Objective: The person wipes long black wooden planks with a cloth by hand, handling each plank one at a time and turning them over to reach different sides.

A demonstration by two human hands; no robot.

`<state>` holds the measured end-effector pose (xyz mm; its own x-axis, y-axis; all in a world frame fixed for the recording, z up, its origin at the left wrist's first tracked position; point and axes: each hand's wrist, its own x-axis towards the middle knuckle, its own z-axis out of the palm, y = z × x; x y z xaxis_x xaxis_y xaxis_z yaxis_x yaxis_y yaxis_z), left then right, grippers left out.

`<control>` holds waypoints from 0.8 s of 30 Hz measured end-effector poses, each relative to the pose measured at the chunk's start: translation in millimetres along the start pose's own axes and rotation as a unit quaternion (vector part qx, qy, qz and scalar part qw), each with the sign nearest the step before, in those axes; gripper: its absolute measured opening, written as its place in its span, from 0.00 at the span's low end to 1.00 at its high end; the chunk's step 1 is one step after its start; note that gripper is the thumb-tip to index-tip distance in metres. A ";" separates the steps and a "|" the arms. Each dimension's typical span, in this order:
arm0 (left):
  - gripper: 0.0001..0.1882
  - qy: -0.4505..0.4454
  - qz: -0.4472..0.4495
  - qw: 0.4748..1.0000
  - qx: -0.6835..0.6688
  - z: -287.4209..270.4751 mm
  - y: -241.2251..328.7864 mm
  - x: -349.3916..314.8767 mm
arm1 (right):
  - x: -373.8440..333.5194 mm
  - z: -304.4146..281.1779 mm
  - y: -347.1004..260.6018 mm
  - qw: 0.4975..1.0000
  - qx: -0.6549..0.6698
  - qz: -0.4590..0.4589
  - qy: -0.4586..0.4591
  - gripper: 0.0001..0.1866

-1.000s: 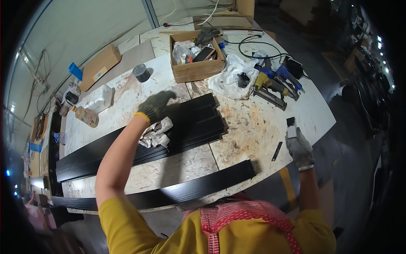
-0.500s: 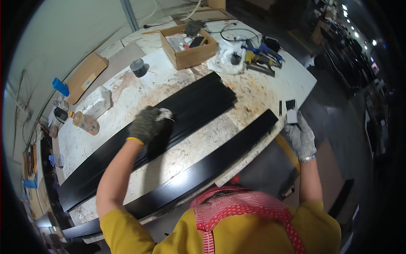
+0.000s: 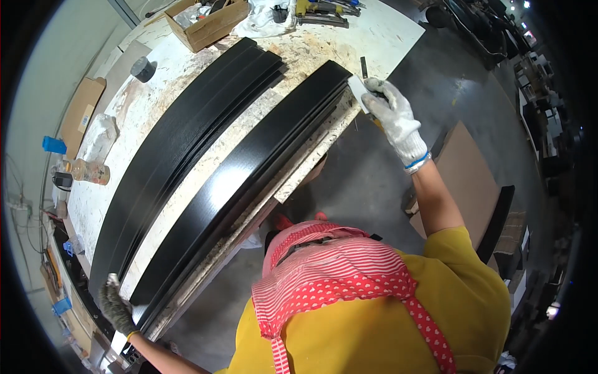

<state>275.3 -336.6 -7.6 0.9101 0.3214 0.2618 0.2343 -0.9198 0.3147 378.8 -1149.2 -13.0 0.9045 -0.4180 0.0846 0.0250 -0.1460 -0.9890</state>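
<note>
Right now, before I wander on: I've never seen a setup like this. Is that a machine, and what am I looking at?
No machine: these are a person's own hands, seen from a wide fisheye camera worn on their head, which bends straight edges. The right hand, in a whitish knitted glove, holds a flat white block by the end of the nearer long black boards. The left hand, in a dark grey-green glove, is at the boards' other end; something pale shows at its fingertips, too small to name. The stained white table also carries a brown cardboard box and a dark grey round tin.
</note>
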 end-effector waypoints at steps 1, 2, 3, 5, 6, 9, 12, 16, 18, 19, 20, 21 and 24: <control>0.23 -0.020 0.024 0.999 0.038 13.4 -29.5 -12.2 | 0.6 -0.9 2.0 1.000 0.001 -0.001 0.000 0.22; 0.24 -0.062 -0.048 0.995 0.061 22.6 56.0 -15.2 | 3.4 -9.2 10.9 0.996 -0.075 -0.033 0.025 0.23; 0.24 -0.054 -0.067 0.992 0.092 15.4 84.0 -23.7 | 8.6 -10.9 14.3 0.988 -0.137 -0.069 0.034 0.23; 0.23 -0.016 -0.040 0.990 0.136 13.4 62.2 -31.1 | 14.6 -5.5 10.7 0.954 -0.245 -0.157 0.066 0.24; 0.23 -0.013 -0.037 0.991 0.130 12.7 64.6 -30.6 | 19.0 -7.1 14.7 0.941 -0.281 -0.171 0.075 0.23; 0.21 -0.030 -0.004 0.994 0.101 9.1 70.1 -28.0 | 23.0 -1.4 18.4 0.915 -0.342 -0.200 0.069 0.23; 0.19 -0.040 0.011 0.996 0.079 7.0 76.1 -30.5 | 1.4 18.7 -0.9 0.900 -0.392 -0.185 0.043 0.23; 0.20 -0.043 0.020 0.999 0.004 8.6 44.5 -26.3 | -55.4 68.7 -13.0 0.876 -0.416 -0.243 0.010 0.22; 0.20 -0.044 -0.010 0.998 -0.036 -6.3 44.1 -20.5 | -89.0 100.8 -18.4 0.874 -0.429 -0.227 -0.011 0.22; 0.21 -0.043 -0.046 0.995 -0.073 -10.8 42.3 -16.7 | -106.4 117.9 -21.4 0.874 -0.441 -0.200 -0.024 0.22; 0.20 -0.009 -0.023 0.998 -0.052 -16.2 11.2 -11.3 | -123.4 137.6 -22.3 0.869 -0.437 -0.230 -0.029 0.23; 0.19 -0.007 -0.021 1.000 -0.013 -27.2 11.7 -10.3 | -140.6 156.0 -21.8 0.862 -0.437 -0.256 -0.032 0.25; 0.19 -0.047 -0.037 0.998 0.020 -37.7 -31.9 -4.8 | -182.1 199.8 -30.8 0.873 -0.348 -0.330 -0.085 0.26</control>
<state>250.6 -300.3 15.4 0.9172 0.3680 0.1527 0.3139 -0.9035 0.2919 298.3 -889.4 -22.2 0.8426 0.0941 0.5303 0.3540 -0.8387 -0.4137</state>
